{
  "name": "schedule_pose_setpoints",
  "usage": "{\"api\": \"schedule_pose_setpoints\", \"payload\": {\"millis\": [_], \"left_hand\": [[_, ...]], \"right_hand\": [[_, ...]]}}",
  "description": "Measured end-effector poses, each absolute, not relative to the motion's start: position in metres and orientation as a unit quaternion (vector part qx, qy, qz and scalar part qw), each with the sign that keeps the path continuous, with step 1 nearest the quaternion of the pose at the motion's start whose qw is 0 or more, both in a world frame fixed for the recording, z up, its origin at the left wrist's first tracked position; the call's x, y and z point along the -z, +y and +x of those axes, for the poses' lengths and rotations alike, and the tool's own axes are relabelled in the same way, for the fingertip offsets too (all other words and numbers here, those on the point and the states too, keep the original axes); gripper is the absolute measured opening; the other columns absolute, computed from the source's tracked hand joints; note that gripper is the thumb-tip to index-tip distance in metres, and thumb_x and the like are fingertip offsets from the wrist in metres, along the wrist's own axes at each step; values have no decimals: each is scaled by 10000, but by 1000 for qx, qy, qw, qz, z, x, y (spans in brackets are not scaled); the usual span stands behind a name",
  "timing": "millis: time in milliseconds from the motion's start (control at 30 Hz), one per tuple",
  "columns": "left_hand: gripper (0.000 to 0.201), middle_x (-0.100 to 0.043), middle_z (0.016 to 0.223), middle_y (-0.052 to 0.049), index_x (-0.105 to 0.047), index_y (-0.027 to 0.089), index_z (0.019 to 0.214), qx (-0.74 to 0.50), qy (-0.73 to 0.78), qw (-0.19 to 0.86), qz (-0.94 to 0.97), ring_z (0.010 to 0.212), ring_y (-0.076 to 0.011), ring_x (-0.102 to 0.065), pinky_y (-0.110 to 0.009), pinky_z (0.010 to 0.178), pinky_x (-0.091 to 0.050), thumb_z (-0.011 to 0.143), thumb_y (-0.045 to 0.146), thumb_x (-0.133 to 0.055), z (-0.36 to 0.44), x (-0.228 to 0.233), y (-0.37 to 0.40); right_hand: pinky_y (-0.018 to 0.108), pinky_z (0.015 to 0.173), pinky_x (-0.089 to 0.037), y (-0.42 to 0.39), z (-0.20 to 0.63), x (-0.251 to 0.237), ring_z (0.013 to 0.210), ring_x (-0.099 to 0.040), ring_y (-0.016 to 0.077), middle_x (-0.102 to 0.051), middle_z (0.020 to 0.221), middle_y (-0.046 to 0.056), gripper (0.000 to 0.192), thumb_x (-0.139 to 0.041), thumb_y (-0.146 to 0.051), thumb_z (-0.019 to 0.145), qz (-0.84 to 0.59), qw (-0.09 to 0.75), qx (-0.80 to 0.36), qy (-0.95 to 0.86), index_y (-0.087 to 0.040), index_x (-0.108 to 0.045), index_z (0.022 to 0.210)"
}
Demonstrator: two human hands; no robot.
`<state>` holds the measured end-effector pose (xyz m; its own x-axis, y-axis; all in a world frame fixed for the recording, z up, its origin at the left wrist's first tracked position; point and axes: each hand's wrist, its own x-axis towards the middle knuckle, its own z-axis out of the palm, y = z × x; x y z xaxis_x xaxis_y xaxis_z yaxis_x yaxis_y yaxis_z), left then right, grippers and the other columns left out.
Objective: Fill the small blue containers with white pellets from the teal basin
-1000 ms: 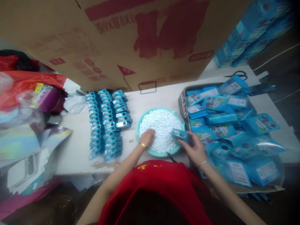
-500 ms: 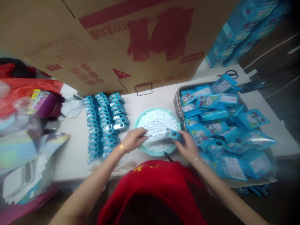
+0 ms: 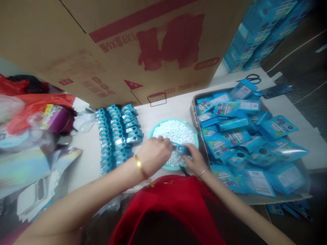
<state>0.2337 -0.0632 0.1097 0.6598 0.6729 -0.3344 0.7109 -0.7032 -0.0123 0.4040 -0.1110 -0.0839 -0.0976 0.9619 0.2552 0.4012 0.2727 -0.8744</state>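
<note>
Your two hands meet over the near side of the round turquoise plastic bowl (image 3: pixel 195 136) heaped with small white pellets (image 3: pixel 173 131), and the step in hand looks like filling: your right hand (image 3: pixel 195 161) pinches a small blue cardboard packet with a round dark window (image 3: pixel 182 149) from its right end, fingers pressed onto it, while your left hand (image 3: pixel 154 156) is curled closed at the packet's left end, knuckles up. Whether that fist holds pellets or grips the packet's flap you cannot tell, since the palm faces down. The packet hangs just above the pellets, clear of the pale tabletop (image 3: pixel 166 109), with its long axis running roughly left to right across your view, window face up, its left end turned toward your left hand. The next move probably calls for keeping that left end level with your fingertips so nothing spills back over the bowl's rim, and for a steady pinch on the right. Left of the bowl lie neat rows of matching small blue packets (image 3: pixel 116 136); to the right sits a shallow cardboard tray (image 3: pixel 193 114) piled with larger blue printed pouches (image 3: pixel 230 136).
</note>
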Motion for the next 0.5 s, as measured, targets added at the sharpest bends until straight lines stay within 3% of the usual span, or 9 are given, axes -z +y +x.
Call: {"api": "schedule_pose_setpoints", "payload": {"millis": [133, 300, 367, 433, 500], "left_hand": [[183, -592, 887, -77, -623, 161, 970, 80, 424, 129, 893, 724, -183, -567, -308, 648, -471, 851, 257, -522, 198, -101, -50], [580, -550, 1073, -84, -471, 201, 1269, -132, 423, 311, 841, 800, -150, -553, -275, 707, -485, 781, 464, -645, 175, -34, -45], [532, -561, 1027, -81, -496, 192, 1225, -147, 391, 349, 839, 803, -154, -541, -272, 702, -473, 786, 453, -645, 181, -11, -49], [361, -568, 922, -65, -553, 177, 1101, -137, 372, 358, 846, 798, -160, -529, -277, 710, -455, 832, 413, -598, 189, 0, -55], [260, -554, 858, -51, -565, 176, 1022, -134, 382, 352, 844, 780, -160, -514, -277, 699, -440, 867, 384, -549, 189, 0, -59]], "right_hand": [[409, 915, -478, -114, 406, 90, 1053, -575, 235, -594, 1120, 81, 323, -560, -280, 829, -514, 464, -390, -607, -224, -505, 1142], [371, 853, -518, -119, 395, 89, 968, -611, 220, -617, 1036, 61, 350, -625, -336, 800, -480, 512, -444, -557, -228, -504, 1110], [363, 821, -533, -120, 388, 85, 936, -625, 221, -633, 1009, 60, 332, -614, -338, 808, -474, 505, -437, -574, -224, -515, 1104], [362, 800, -542, -117, 386, 78, 920, -634, 224, -645, 1006, 65, 331, -585, -338, 828, -471, 480, -418, -610, -217, -517, 1129], [392, 854, -525, -107, 395, 66, 997, -611, 245, -629, 1080, 89, 404, -595, -356, 823, -476, 448, -362, -664, -211, -500, 1187]]}}
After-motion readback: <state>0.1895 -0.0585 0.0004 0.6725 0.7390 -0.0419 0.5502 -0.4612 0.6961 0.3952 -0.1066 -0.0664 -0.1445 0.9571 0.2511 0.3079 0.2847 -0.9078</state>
